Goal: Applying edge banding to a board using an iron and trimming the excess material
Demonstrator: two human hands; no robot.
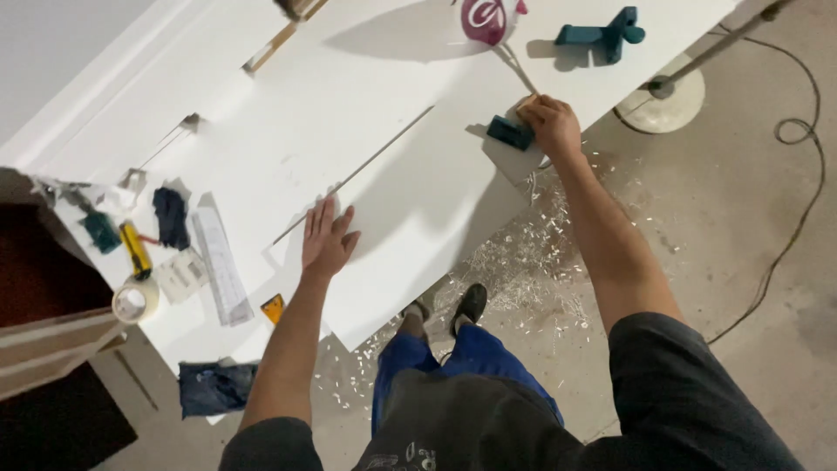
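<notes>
Two bare hands, both mine, at work on a large white flat panel that lies on the white worktop and overhangs its near edge.

Left hand: flat on the panel near its left corner, palm down, fingers spread, gripping nothing.

Right hand: at the panel's far right corner, fingers curled over what looks like a small tan block; the view is too poor to be sure of it. Just beside that hand, touching the panel's corner, a dark teal clamp-like block.

Further items on the worktop:
- teal plastic clamp or jig, far right edge, well apart from my right hand;
- magenta and white round object, far edge, partly cut off;
- yellow and black utility knife, left end;
- roll of pale tape, left near corner;
- dark blue folded cloth, beside the knife;
- white folding rule, between the cloth and my left hand.

Floor: pale shavings scattered under the panel; black cable at right; round white stand base.
</notes>
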